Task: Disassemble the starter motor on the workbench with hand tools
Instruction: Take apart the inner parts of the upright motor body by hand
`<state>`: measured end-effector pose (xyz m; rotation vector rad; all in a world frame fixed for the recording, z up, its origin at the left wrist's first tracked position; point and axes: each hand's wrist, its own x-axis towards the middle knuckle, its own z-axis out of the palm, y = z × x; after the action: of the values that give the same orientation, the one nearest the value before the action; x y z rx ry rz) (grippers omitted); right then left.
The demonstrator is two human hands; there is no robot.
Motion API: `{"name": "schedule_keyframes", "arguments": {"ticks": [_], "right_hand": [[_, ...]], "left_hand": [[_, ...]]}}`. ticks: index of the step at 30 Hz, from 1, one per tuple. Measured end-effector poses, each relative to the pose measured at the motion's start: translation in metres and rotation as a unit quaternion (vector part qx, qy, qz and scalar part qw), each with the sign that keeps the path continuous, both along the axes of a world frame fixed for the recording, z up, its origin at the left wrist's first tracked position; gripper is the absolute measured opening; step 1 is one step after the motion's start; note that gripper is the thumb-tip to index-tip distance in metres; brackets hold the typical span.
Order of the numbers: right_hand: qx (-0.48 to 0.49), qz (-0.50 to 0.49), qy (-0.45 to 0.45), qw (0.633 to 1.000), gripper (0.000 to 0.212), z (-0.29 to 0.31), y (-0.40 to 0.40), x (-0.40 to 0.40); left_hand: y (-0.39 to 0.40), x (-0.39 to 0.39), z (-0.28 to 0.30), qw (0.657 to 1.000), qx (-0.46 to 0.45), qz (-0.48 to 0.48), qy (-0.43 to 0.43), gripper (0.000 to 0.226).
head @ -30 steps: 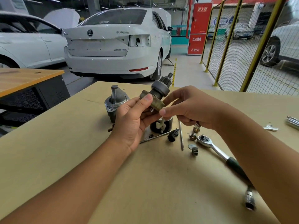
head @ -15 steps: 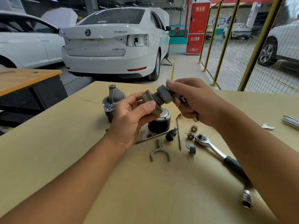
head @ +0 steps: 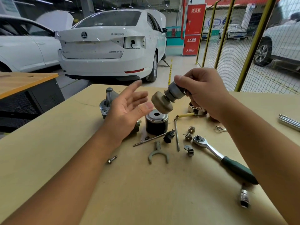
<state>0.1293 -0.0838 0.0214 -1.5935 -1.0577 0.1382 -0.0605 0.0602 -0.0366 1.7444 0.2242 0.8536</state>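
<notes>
While the bench carries nearly all the loose parts, I hold only one piece above it. On its far side stands the nose housing, partly behind my left hand. Near the middle stands the black motor body, upright, with its round opening on top. The ratchet lies to the right with its green handle pointing toward me, and a loose socket lies near the handle end.

My right hand grips the drive assembly at its far end, fingers curled around it, and the piece is tilted with the wide brown end down, just above the motor body. My left hand is open, palm up, fingers straight, holding nothing, just beside the brown end without touching.

Smaller things lie in front: two long through bolts, the shift fork, three small planet gears, a short bolt.

I judge the step is to separate or inspect this assembly. To do it well, I would support the brown end with the free palm before loosening the right grip, keep the piece low over the bench, and put it down apart from the small gears so nothing rolls away.
</notes>
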Motion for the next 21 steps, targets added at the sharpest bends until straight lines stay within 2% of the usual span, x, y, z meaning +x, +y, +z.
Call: {"name": "schedule_keyframes", "arguments": {"ticks": [2, 4, 6, 9, 11, 14, 17, 19, 21], "right_hand": [[-0.036, -0.077, -0.108, 0.991, 0.031, 0.0, 0.0, 0.0], [-0.067, -0.106, -0.156, 0.98, 0.031, -0.001, 0.002, 0.0], [-0.089, -0.12, -0.181, 0.972, 0.031, -0.001, 0.005, 0.002], [-0.11, -0.135, -0.212, 0.962, 0.032, 0.003, 0.023, 0.01], [-0.151, -0.138, -0.245, 0.948, 0.036, 0.007, 0.042, 0.018], [-0.259, -0.129, -0.293, 0.911, 0.041, 0.005, 0.07, 0.03], [-0.339, -0.095, -0.326, 0.877, 0.047, -0.008, 0.086, 0.033], [-0.345, -0.064, -0.312, 0.883, 0.048, -0.017, 0.089, 0.032], [-0.327, -0.049, -0.263, 0.906, 0.048, -0.021, 0.086, 0.031]], "left_hand": [[0.002, 0.001, 0.0, 0.995, 0.024, 0.096, 0.006, 0.057], [0.007, 0.001, -0.002, 0.976, 0.127, 0.166, 0.058, 0.046], [0.007, 0.002, -0.004, 0.947, 0.243, 0.162, 0.138, 0.049], [0.0, 0.008, -0.004, 0.881, 0.365, 0.15, 0.262, 0.054], [-0.003, 0.013, -0.003, 0.86, 0.388, 0.161, 0.29, 0.049], [-0.002, 0.013, -0.002, 0.859, 0.394, 0.163, 0.282, 0.043], [0.001, 0.011, -0.002, 0.857, 0.399, 0.153, 0.289, 0.047], [0.002, 0.01, -0.002, 0.859, 0.396, 0.146, 0.29, 0.048], [0.003, 0.009, -0.002, 0.865, 0.391, 0.142, 0.282, 0.045]]}}
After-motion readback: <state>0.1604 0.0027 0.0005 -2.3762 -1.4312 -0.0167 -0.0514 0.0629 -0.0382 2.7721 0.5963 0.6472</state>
